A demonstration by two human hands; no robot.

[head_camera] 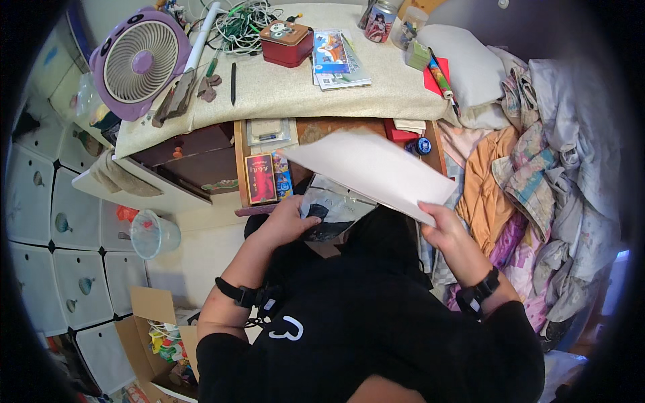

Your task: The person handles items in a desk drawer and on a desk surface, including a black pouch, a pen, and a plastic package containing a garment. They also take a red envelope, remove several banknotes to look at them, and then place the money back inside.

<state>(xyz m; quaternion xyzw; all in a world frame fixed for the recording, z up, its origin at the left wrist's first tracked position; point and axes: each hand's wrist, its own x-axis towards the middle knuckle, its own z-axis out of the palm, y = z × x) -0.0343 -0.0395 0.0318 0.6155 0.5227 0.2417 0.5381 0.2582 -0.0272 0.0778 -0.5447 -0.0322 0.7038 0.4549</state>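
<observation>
My left hand (288, 222) grips the left side of a clear plastic packet (338, 206) with something dark inside; the packet bears writing. In my right hand (439, 225) is the near right corner of a stack of white paper (375, 169). The paper slants over the open desk drawer (437, 146) and hides part of its inside and the packet's far right edge. At the drawer's left lie a red box (260, 179) and a blue printed packet (283, 176). A small blue-lidded jar (424, 146) sits at its right.
On the cloth-covered desk (398, 85) stand a purple fan (142, 63), a red tin (287, 44), booklets (333, 55), tangled cables (247, 25) and a drink can (381, 21). Bedding (486, 186) is heaped at right. A waste bin (155, 236) and cardboard box (137, 347) stand at left.
</observation>
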